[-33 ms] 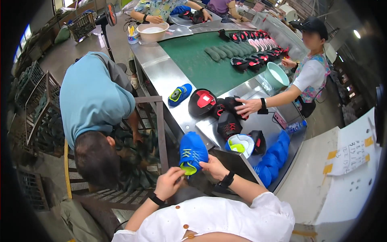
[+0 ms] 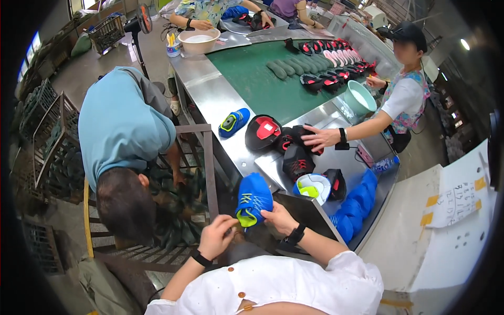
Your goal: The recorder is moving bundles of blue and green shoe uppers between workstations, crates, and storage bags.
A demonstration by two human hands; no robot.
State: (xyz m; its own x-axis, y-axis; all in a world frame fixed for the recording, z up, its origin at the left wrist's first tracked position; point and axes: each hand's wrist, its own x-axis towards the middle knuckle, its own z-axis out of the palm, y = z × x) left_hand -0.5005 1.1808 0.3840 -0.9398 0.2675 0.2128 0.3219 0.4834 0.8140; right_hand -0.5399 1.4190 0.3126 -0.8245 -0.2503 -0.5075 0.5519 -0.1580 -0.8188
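A blue shoe upper [image 2: 256, 195] sits just below frame centre, its long axis near vertical, toe toward the top, lime collar [image 2: 245, 218] toward the lower left. The right hand [image 2: 281, 218], right of it, pinches its side. The left hand [image 2: 217, 236], lower left, is nearest the collar; whether its fingers grip cannot be told. Beyond, blue uppers [image 2: 359, 206] lie stacked at lower right.

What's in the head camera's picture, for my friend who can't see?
A person's right hand holds a blue shoe upper, left hand at its lime opening. Beyond, a co-worker's hand reaches over black shoe uppers on a metal table; at left, someone in blue bends over a rack.
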